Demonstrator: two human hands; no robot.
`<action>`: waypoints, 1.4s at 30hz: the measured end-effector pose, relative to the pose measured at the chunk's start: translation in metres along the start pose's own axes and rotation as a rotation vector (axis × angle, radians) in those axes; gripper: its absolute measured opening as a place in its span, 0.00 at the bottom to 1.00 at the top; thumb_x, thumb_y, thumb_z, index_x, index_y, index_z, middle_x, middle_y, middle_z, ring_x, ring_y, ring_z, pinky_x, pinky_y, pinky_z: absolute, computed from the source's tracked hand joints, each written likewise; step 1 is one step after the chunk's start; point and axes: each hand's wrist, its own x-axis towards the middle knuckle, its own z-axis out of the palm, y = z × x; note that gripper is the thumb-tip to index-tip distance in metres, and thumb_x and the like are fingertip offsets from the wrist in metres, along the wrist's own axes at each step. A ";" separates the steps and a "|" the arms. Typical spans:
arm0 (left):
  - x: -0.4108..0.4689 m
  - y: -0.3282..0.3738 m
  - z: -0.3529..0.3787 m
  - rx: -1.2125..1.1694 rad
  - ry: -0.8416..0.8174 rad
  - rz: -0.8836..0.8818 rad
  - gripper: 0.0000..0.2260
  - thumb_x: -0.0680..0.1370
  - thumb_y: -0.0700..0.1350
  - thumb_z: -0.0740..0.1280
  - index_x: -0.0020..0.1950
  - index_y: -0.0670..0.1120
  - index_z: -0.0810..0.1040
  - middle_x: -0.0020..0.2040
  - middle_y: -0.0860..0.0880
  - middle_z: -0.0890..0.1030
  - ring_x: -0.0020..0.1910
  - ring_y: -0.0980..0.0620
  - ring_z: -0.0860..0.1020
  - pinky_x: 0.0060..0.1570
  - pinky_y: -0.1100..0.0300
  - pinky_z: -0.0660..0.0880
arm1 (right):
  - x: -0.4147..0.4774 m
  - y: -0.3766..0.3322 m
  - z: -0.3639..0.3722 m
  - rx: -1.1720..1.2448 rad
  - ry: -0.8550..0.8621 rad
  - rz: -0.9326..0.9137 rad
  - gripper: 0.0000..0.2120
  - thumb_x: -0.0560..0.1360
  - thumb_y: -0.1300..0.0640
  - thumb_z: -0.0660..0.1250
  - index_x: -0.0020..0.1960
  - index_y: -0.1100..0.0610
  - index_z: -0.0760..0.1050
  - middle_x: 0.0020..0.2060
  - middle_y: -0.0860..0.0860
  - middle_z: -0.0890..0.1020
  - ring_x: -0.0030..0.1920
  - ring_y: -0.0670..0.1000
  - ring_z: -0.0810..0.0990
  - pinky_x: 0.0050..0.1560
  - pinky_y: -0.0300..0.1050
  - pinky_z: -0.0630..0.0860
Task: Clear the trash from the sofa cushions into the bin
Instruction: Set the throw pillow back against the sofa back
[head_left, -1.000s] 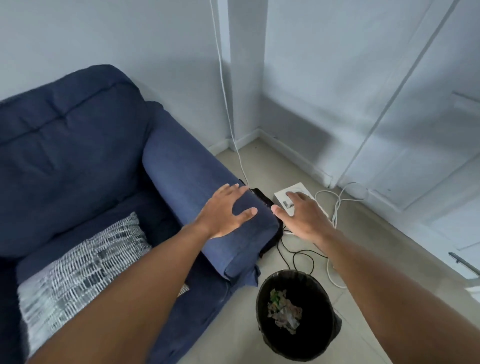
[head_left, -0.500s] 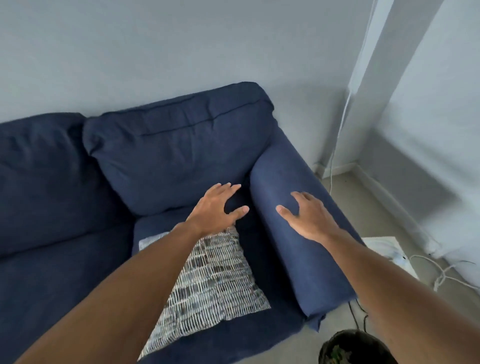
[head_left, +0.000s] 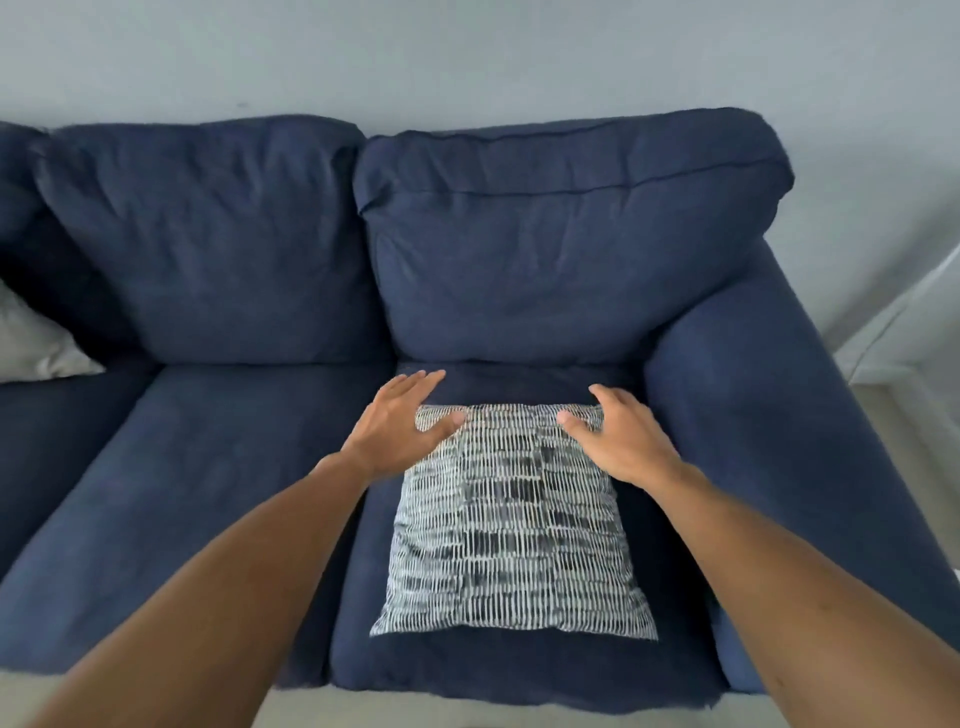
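Observation:
A dark blue sofa (head_left: 218, 467) fills the view, seen from the front. A patterned black-and-white throw pillow (head_left: 514, 525) lies flat on the right seat cushion (head_left: 519, 670). My left hand (head_left: 400, 426) hovers with fingers spread at the pillow's far left corner. My right hand (head_left: 618, 436) is spread the same way at the far right corner. Neither hand holds anything. No trash shows on the cushions, and the bin is out of view.
The sofa's right armrest (head_left: 769, 415) rises beside the pillow. A grey cushion (head_left: 31, 343) pokes in at the far left. Pale floor (head_left: 893, 431) and a white skirting board lie to the right of the sofa. A plain wall stands behind.
My view has swung left from the bin and floor cables to the sofa front. Both hands moved from over the armrest to the pillow's far corners, still holding nothing.

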 end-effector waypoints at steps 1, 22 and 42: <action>-0.003 -0.011 0.006 -0.011 0.007 -0.024 0.44 0.69 0.78 0.55 0.80 0.56 0.59 0.81 0.50 0.62 0.81 0.48 0.54 0.77 0.44 0.58 | 0.002 0.001 0.008 0.007 -0.018 0.015 0.41 0.74 0.29 0.55 0.78 0.55 0.57 0.76 0.55 0.63 0.74 0.58 0.62 0.70 0.58 0.65; -0.009 -0.100 0.152 -0.524 -0.083 -0.636 0.42 0.75 0.74 0.55 0.82 0.58 0.42 0.82 0.43 0.58 0.79 0.39 0.58 0.77 0.45 0.54 | 0.023 0.081 0.157 0.191 -0.166 0.396 0.53 0.67 0.20 0.47 0.79 0.51 0.39 0.78 0.61 0.55 0.74 0.65 0.62 0.70 0.66 0.63; 0.010 -0.071 0.121 -0.565 0.078 -0.505 0.49 0.69 0.78 0.59 0.79 0.46 0.61 0.69 0.50 0.74 0.70 0.45 0.72 0.70 0.50 0.68 | 0.025 0.063 0.125 0.226 0.037 0.282 0.49 0.70 0.23 0.53 0.79 0.51 0.46 0.73 0.62 0.67 0.70 0.65 0.68 0.67 0.66 0.65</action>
